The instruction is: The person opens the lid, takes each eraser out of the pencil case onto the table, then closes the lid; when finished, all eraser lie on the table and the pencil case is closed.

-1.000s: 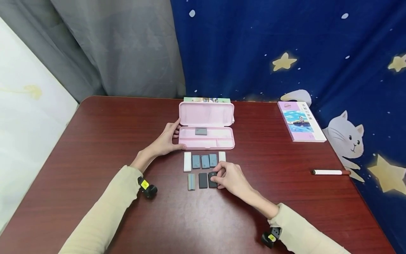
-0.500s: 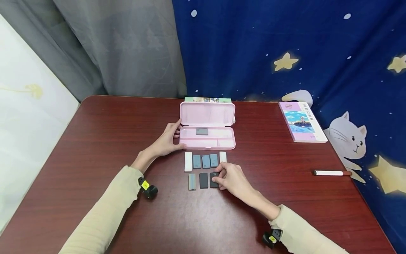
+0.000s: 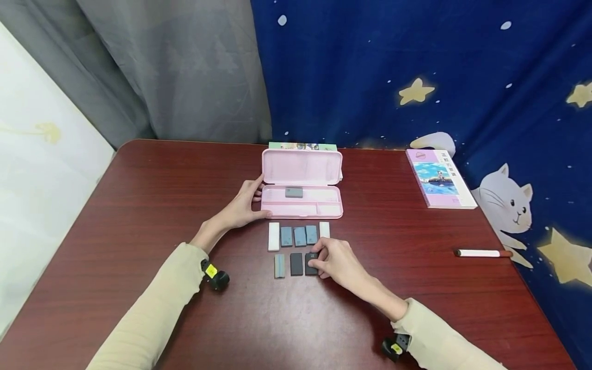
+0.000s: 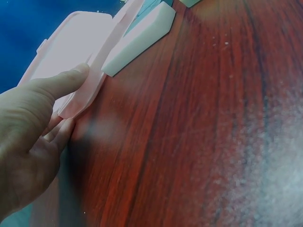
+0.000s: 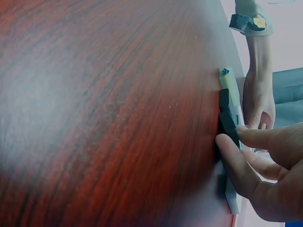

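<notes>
In the head view, my left hand point(image 3: 240, 206) holds the left end of an open pink pencil case point(image 3: 289, 210). Its thumb lies on the front rim, as the left wrist view also shows, and its fingers are at the side. A grey eraser point(image 3: 294, 192) lies in the back compartment. My right hand point(image 3: 341, 262) pinches a black eraser point(image 3: 311, 263) between thumb and fingers, at the right end of the nearer row. That eraser sits tilted in the right wrist view. Left of it lie another black eraser point(image 3: 296, 264) and a striped grey-blue one point(image 3: 279, 266).
Between case and nearer row, blue-grey erasers point(image 3: 299, 236) lie flanked by a white eraser point(image 3: 274, 236) at the left and another white eraser point(image 3: 325, 229) at the right. A book point(image 3: 441, 178) and a marker point(image 3: 481, 253) are at the right. Something green point(image 3: 302, 146) stands behind the lid.
</notes>
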Motion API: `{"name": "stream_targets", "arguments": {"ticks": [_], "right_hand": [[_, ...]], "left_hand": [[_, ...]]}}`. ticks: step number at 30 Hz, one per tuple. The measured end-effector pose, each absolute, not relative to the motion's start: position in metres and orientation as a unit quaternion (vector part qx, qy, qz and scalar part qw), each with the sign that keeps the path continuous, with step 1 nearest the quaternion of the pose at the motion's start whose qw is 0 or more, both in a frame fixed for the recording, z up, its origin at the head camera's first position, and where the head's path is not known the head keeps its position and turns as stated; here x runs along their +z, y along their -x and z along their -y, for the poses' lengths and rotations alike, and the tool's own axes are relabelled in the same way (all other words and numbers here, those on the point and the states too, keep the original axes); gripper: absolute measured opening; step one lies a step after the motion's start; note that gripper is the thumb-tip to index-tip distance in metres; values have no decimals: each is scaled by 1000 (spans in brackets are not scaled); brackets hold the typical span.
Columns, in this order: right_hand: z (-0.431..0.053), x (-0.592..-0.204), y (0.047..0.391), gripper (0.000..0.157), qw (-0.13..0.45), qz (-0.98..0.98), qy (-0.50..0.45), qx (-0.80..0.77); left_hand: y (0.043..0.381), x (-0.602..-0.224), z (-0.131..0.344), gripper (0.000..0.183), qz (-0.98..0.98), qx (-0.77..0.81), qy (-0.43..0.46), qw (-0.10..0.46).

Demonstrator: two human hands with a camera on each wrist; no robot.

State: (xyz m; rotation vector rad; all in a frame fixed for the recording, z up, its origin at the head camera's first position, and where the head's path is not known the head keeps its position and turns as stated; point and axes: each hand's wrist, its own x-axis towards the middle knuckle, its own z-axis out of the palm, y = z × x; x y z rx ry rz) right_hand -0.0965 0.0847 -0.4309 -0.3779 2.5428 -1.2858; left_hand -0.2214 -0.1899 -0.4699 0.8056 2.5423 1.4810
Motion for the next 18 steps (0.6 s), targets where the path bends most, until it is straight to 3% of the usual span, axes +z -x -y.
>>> {"name": "stream_targets", "arguments": {"ticks": [12, 18], "right_hand": [[-85, -429, 98, 17, 127, -892, 137, -411], [-86, -416, 115, 19, 129, -897, 129, -402]], "left_hand": [[221, -469, 189, 102, -830, 489, -265, 48], [220, -470, 189, 103, -834, 482, -266, 48]]}}
